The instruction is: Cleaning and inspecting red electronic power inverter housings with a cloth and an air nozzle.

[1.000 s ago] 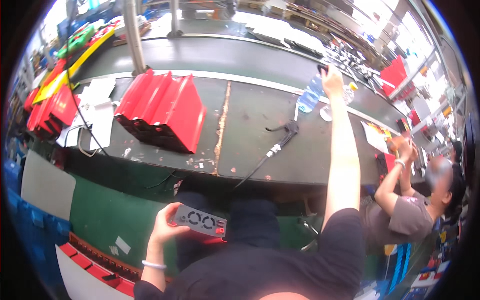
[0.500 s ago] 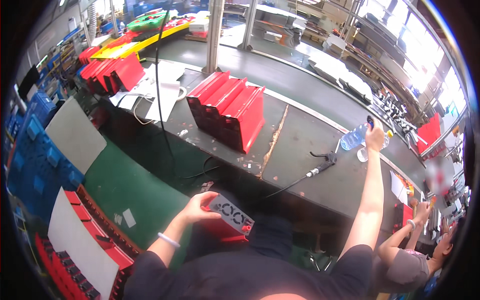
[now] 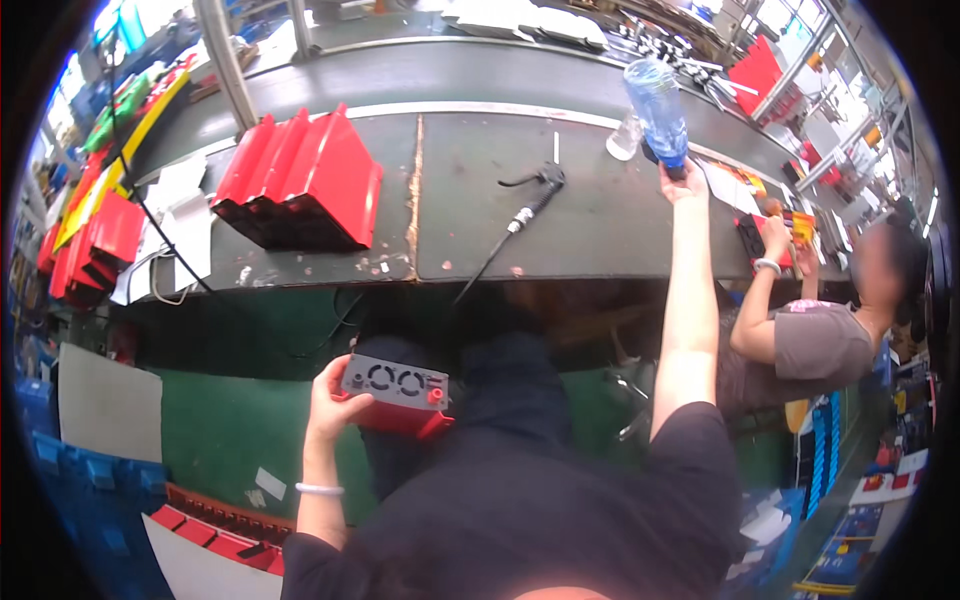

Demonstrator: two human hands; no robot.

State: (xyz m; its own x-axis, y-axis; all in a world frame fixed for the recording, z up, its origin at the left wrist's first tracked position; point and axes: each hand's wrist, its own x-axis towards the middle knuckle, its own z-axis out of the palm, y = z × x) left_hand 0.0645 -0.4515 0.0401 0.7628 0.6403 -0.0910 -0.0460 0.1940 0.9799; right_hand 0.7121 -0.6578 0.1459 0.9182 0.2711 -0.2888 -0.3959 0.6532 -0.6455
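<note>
My left hand [image 3: 328,398] grips a red box-shaped device [image 3: 397,396] with a grey end panel bearing two round fan grilles, held low over my lap below the bench edge. My right arm is stretched out to the far right of the dark workbench [image 3: 590,230]. My right hand [image 3: 682,183] is closed around the base of a clear blue plastic bottle [image 3: 657,108], lifted and tilted above the bench. A small clear cup [image 3: 624,137] stands just left of the bottle.
A stack of red metal housings [image 3: 300,182] lies on the bench at left, more red housings [image 3: 95,245] farther left. A corded hand tool [image 3: 535,195] rests mid-bench. A seated person [image 3: 810,330] works at the right. Blue crates [image 3: 90,480] sit on the floor at lower left.
My right hand has lifted the bottle off the bench and tilted it. The view has swung back toward the right. My left hand keeps the red device in my lap.
</note>
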